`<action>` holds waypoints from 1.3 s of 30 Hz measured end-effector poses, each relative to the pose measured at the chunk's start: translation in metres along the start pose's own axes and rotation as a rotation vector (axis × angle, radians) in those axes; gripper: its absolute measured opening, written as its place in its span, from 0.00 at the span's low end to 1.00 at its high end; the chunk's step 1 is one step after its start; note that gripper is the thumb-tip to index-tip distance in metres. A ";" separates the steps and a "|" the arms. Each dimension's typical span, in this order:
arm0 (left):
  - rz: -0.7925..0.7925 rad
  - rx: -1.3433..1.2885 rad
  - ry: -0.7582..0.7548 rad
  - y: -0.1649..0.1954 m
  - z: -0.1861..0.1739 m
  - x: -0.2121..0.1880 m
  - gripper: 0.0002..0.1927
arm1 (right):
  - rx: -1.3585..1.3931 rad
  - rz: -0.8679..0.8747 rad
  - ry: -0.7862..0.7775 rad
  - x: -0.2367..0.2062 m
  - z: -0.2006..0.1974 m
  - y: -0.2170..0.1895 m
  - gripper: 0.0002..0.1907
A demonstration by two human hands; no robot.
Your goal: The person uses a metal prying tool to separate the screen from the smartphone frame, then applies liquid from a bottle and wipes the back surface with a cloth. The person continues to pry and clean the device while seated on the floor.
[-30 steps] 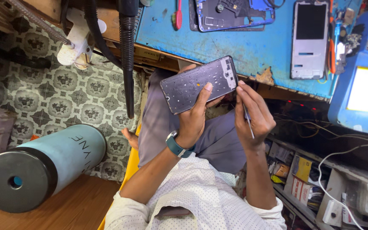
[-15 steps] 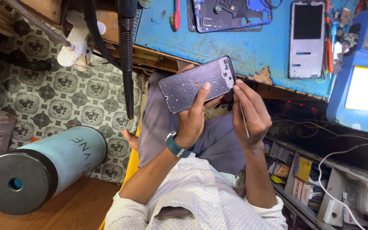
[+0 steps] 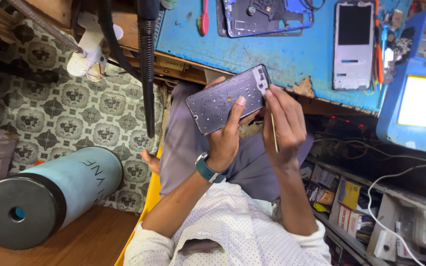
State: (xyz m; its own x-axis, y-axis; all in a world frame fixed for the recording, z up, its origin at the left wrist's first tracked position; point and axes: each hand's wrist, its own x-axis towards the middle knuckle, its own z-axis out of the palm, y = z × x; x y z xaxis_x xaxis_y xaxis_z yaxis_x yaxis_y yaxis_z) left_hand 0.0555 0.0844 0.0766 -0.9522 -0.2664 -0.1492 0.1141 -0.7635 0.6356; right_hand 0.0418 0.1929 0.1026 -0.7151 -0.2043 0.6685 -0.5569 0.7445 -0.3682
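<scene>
Dark phone frame [image 3: 228, 98] tilted above lap, thin tool [image 3: 274, 132] beside.

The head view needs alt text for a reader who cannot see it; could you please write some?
A person's left hand holds a dark phone frame over their lap while the right hand works a thin tool at its edge. Ahead is a blue workbench with phone parts; a light blue cylinder lies at left.

Phone repair workshop: a worn blue workbench [image 3: 282, 54] is lying strewn with an opened phone chassis [image 3: 267, 17], a detached screen frame [image 3: 353, 44] and hand tools [image 3: 379, 49], while shelves of small parts boxes [image 3: 346, 207] are sitting under it at right.
</scene>
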 end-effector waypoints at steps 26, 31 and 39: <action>-0.050 0.015 -0.012 -0.004 -0.010 0.003 0.29 | -0.044 -0.062 -0.049 0.020 -0.008 0.008 0.10; -0.090 -0.015 0.022 -0.005 -0.012 0.003 0.30 | 0.026 0.158 0.023 0.003 -0.026 0.036 0.10; 0.148 0.383 -0.114 -0.010 -0.013 -0.018 0.33 | 0.572 0.697 0.174 -0.049 -0.021 0.004 0.16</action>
State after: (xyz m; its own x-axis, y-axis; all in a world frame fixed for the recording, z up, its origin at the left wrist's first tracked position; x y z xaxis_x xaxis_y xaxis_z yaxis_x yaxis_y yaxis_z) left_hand 0.0747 0.0892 0.0630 -0.9612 -0.2737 0.0352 0.1584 -0.4429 0.8825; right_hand 0.0841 0.2195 0.0820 -0.9196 0.3059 0.2464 -0.1813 0.2261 -0.9571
